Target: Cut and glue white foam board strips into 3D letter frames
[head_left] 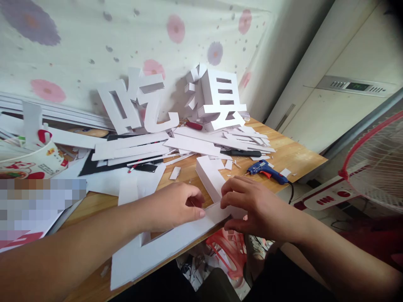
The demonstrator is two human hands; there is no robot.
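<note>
Left hand (178, 205): pinching the flat white foam-board strip (163, 247)
Right hand (252, 205): gripping the same strip's end
Nearby: blue glue gun (267, 170) on wooden table (296, 153)

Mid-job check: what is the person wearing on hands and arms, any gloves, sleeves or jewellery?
Nothing worn shows. The left hand and right hand are ungloved, with no rings on the fingers in view. The left forearm and right forearm are bare to the picture's edge: no sleeve, watch, bracelet or marking visible.
</note>
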